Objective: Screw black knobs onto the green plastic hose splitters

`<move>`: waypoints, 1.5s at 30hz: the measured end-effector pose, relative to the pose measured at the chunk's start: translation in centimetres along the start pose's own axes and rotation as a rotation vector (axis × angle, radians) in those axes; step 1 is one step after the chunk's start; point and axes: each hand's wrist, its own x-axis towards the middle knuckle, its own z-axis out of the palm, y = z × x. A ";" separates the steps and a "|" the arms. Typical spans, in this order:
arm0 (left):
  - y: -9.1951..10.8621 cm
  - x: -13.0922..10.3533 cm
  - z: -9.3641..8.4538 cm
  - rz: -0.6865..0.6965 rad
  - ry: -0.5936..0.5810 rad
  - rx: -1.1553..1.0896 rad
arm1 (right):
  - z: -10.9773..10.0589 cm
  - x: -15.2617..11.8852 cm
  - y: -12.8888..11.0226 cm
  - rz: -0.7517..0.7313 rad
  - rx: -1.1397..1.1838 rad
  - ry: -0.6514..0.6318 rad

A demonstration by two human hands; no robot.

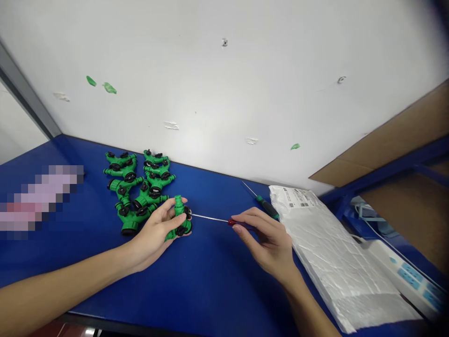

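Note:
My left hand (157, 227) grips a green Y-shaped hose splitter (178, 206) with black valve knobs, held just above the blue table. In my right hand (268, 241) is a screwdriver (212, 218) with a red handle, its thin shaft pointing left. The tip meets or nearly meets the black knob on the splitter's right side; exact contact cannot be made out. Several more green hose splitters (128, 220) lie grouped behind and to the left of my left hand. Just beyond my right hand rests a second screwdriver (264, 204) with a green and black handle.
A white padded mailing bag (326, 252) covers the right part of the blue table (210, 290). Beside it lies a white power strip (403, 269). The white wall (224, 93) rises behind the table. A pixelated patch hides something at the far left.

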 end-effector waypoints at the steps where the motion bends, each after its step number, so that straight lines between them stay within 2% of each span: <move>1: 0.0 0.0 0.0 -0.001 -0.002 0.005 | 0.0 0.0 0.0 -0.006 -0.004 -0.001; 12: -0.2 -0.2 0.2 0.010 0.040 0.110 | 0.4 -0.1 -0.3 -0.067 -0.037 -0.019; 18: -0.4 -0.1 0.0 0.028 0.006 0.080 | -0.4 0.1 -0.6 -0.075 -0.056 0.031; 30: -0.3 -0.2 0.1 0.016 0.016 0.115 | -0.1 -0.1 -0.5 -0.108 -0.062 -0.029; 41: -0.4 -0.5 0.3 -0.002 0.023 0.082 | -0.5 0.0 -0.8 -0.115 -0.088 0.024; 45: -0.3 -0.3 0.3 0.002 0.020 0.083 | -0.5 -0.1 -0.7 -0.110 -0.078 -0.005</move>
